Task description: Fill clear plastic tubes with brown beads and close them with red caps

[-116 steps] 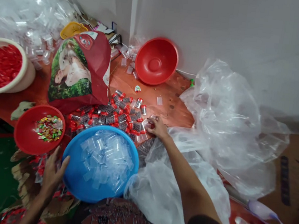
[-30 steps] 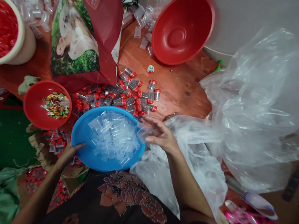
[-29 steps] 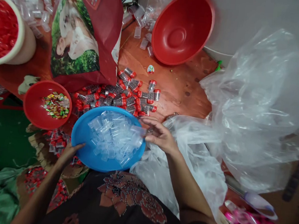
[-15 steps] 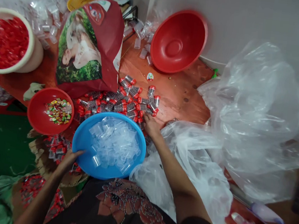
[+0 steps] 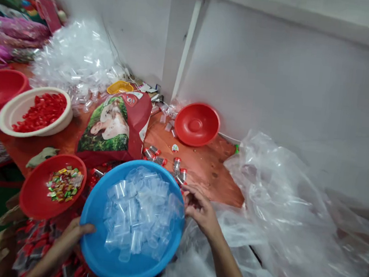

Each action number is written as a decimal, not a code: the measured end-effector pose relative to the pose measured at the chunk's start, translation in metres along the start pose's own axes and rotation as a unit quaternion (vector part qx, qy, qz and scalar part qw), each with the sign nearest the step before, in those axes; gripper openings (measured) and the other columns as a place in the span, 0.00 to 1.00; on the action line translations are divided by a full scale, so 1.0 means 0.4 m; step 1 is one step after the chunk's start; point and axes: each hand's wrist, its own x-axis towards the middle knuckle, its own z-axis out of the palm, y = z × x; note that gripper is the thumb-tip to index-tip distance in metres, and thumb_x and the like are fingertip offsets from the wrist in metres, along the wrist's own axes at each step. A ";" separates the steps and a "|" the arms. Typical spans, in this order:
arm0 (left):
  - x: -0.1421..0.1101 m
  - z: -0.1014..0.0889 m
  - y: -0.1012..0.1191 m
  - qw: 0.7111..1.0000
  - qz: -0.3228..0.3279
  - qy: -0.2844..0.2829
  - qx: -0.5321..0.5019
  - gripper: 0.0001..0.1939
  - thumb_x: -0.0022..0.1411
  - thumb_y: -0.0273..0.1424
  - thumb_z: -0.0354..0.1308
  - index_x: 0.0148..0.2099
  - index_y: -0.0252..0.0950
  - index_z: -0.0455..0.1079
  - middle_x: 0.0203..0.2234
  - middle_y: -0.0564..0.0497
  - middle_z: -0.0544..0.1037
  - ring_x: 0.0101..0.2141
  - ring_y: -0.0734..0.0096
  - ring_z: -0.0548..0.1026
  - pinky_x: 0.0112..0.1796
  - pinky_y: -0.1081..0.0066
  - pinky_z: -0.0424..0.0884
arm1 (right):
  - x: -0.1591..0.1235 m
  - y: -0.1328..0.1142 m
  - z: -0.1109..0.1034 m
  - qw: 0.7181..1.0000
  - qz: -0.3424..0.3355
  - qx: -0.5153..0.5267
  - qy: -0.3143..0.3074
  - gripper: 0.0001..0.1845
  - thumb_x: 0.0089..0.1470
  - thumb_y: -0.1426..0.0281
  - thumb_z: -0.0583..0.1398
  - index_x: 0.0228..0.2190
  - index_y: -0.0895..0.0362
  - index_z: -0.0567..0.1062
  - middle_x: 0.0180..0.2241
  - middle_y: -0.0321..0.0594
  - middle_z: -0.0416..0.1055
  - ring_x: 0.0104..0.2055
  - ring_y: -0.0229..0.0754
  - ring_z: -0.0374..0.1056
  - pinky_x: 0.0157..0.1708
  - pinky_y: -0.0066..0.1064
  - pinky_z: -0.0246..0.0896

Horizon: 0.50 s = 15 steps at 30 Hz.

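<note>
A round blue basin [image 5: 90, 252] with many clear plastic tubes [image 5: 136, 213] in it is in front of me. My left hand [image 5: 75, 235] is closed on its left rim, thumb over the inside. Right at the opposite rim is my right hand [image 5: 201, 211], its fingers bent and apart, with nothing visible held in them. Whether it touches the rim I cannot tell. Small red-capped bottles [image 5: 177, 166] with dark contents lie just beyond the basin, partly hidden by it.
A red bowl [image 5: 31, 192] of wrapped sweets is at left, near a white tub [image 5: 9, 114] of red caps. Behind stand a printed red bag [image 5: 139, 129] and an empty red basin [image 5: 196, 124]. Clear plastic sheeting [image 5: 273, 202] spreads at right; a heap of clear tubes [image 5: 80, 55] lies far left.
The view has tilted up, showing more wall. The blue basin looks larger and covers more bottles. My left hand stays on its rim; my right hand has come away from the bottles.
</note>
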 end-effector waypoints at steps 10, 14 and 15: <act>0.100 0.214 0.054 0.996 0.052 -0.040 0.053 0.14 0.40 0.36 0.62 0.32 0.35 0.73 0.18 0.50 0.75 0.19 0.65 0.72 0.20 0.71 0.64 | 0.487 0.157 -0.173 0.914 0.233 0.117 0.311 0.26 0.42 0.66 0.67 0.45 0.58 0.70 0.41 0.44 0.73 0.34 0.38 0.68 0.26 0.25 0.63; 0.154 0.289 0.066 0.989 0.092 -0.104 0.054 0.21 0.39 0.36 0.66 0.39 0.35 0.74 0.26 0.48 0.80 0.25 0.60 0.76 0.26 0.67 0.71 | 0.605 0.191 -0.175 0.917 0.219 0.115 0.314 0.18 0.42 0.65 0.67 0.35 0.58 0.70 0.26 0.36 0.72 0.26 0.35 0.65 0.24 0.24 0.62; 0.168 0.301 0.070 0.986 0.105 -0.122 0.052 0.23 0.40 0.37 0.67 0.41 0.35 0.74 0.30 0.46 0.81 0.29 0.58 0.77 0.31 0.65 0.73 | 0.620 0.199 -0.175 0.920 0.211 0.112 0.312 0.16 0.41 0.65 0.67 0.32 0.58 0.69 0.23 0.35 0.70 0.24 0.35 0.65 0.24 0.25 0.62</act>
